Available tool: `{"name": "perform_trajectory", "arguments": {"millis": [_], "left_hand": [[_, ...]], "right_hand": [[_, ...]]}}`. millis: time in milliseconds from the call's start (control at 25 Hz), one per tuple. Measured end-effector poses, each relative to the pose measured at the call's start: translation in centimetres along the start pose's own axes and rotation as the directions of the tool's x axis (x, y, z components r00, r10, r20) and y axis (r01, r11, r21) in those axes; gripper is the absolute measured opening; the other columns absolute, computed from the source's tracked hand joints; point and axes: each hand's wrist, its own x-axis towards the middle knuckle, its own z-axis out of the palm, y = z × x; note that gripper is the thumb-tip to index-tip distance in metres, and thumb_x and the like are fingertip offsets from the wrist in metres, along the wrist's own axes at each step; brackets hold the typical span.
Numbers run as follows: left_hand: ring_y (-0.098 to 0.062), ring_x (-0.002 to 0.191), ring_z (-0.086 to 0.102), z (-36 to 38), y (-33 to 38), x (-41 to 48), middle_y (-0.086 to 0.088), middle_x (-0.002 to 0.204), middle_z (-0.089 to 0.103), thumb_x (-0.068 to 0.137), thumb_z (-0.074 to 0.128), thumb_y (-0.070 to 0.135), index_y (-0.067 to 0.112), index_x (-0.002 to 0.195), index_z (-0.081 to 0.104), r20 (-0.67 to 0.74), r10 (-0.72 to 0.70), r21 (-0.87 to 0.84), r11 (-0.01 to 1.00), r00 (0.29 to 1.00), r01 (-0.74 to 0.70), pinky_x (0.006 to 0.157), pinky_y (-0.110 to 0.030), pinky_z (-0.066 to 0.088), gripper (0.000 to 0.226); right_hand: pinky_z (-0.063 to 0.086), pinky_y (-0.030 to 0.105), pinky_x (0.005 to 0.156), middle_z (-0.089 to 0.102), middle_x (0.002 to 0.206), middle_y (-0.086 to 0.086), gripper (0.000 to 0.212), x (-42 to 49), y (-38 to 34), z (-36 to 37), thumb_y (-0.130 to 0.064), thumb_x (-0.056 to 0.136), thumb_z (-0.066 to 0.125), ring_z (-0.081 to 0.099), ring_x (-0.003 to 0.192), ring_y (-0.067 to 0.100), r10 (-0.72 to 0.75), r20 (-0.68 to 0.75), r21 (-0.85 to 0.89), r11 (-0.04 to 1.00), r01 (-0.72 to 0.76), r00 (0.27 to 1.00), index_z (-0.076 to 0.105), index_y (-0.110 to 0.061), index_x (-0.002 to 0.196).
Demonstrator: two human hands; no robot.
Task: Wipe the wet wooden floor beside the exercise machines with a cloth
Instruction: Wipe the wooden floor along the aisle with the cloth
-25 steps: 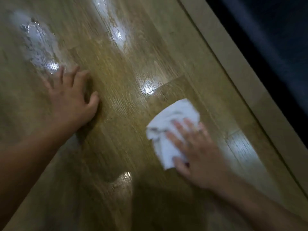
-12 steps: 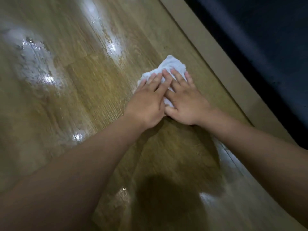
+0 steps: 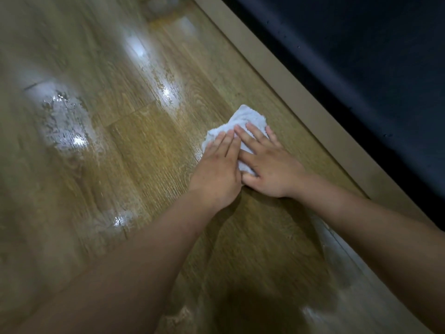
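Observation:
A crumpled white cloth (image 3: pixel 245 119) lies on the wooden floor (image 3: pixel 134 141) right of the middle of the head view. My left hand (image 3: pixel 218 169) and my right hand (image 3: pixel 267 162) lie side by side on it, fingers straight, pressing it flat against the boards. Only the cloth's far end and a strip between the hands show. Wet shiny patches (image 3: pixel 65 124) spread over the floor to the left, and a wet streak (image 3: pixel 161 80) runs beyond the cloth.
A pale baseboard strip (image 3: pixel 301 92) runs diagonally along the floor's right edge, with a dark wall or panel (image 3: pixel 361 56) behind it. A dark shadow (image 3: pixel 252 297) falls on the boards near me. No exercise machine shows.
One second ago my left hand lay on bare floor far left and my right alone pressed the cloth. Both hands now press the cloth together, which has moved away from me towards the baseboard.

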Motion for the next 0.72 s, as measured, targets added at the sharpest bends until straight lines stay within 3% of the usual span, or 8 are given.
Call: {"name": "perform_trajectory", "arguments": {"millis": [280,400,560,640,720], "left_hand": [[-0.017,0.152,-0.009,0.3,-0.4,-1.8,-0.005,0.166,-0.001,0.099,0.021,0.040,0.012,0.157,0.009,0.000,0.026,0.020,0.999,1.000,-0.026,0.124,-0.036,-0.003,0.066],[-0.014,0.150,-0.017,0.6,-0.5,-2.5,-0.001,0.165,-0.009,0.096,0.028,0.053,0.016,0.158,0.004,0.026,0.033,-0.017,0.999,0.999,-0.032,0.121,-0.033,-0.012,0.075],[-0.016,0.149,-0.021,1.4,-0.1,-4.2,-0.001,0.165,-0.013,0.078,0.018,0.072,0.018,0.158,0.000,0.042,0.048,0.014,0.999,0.998,-0.048,0.120,-0.034,-0.017,0.098],[-0.019,0.152,-0.010,2.0,0.1,-4.9,-0.004,0.165,-0.001,0.082,0.020,0.068,0.016,0.158,0.010,-0.006,0.040,0.008,0.999,0.999,-0.040,0.122,-0.036,-0.011,0.093],[-0.024,0.151,0.017,2.3,0.3,-5.9,-0.008,0.160,0.027,0.089,0.033,0.054,0.012,0.152,0.035,-0.125,0.060,-0.018,0.998,0.990,-0.063,0.123,-0.040,0.011,0.075]], "right_hand": [[-0.005,0.040,0.124,0.007,0.167,-0.002,0.071,-2.9,2.2,0.5,-0.063,0.092,0.029,-0.004,0.155,0.018,-0.114,-0.010,0.048,0.992,0.115,0.993,0.022,-0.034,0.157],[0.008,0.043,0.124,0.025,0.163,-0.003,0.057,-4.6,2.7,1.2,-0.053,0.097,0.035,0.012,0.154,0.019,-0.112,-0.109,0.130,0.983,0.126,0.988,0.041,-0.033,0.150],[0.026,0.050,0.117,0.053,0.148,0.001,0.045,-5.1,2.3,1.7,-0.039,0.099,0.039,0.041,0.142,0.025,-0.130,-0.250,0.087,0.984,0.156,0.959,0.062,-0.024,0.134],[0.031,0.051,0.114,0.065,0.134,0.003,0.040,-5.1,1.8,1.6,-0.033,0.098,0.041,0.055,0.132,0.026,-0.132,-0.311,0.054,0.986,0.157,0.941,0.068,-0.017,0.122],[0.037,0.046,0.113,0.073,0.119,0.002,0.038,-5.6,1.0,1.2,-0.031,0.098,0.040,0.064,0.121,0.022,-0.095,-0.331,0.090,0.987,0.131,0.939,0.068,-0.013,0.116]]}}
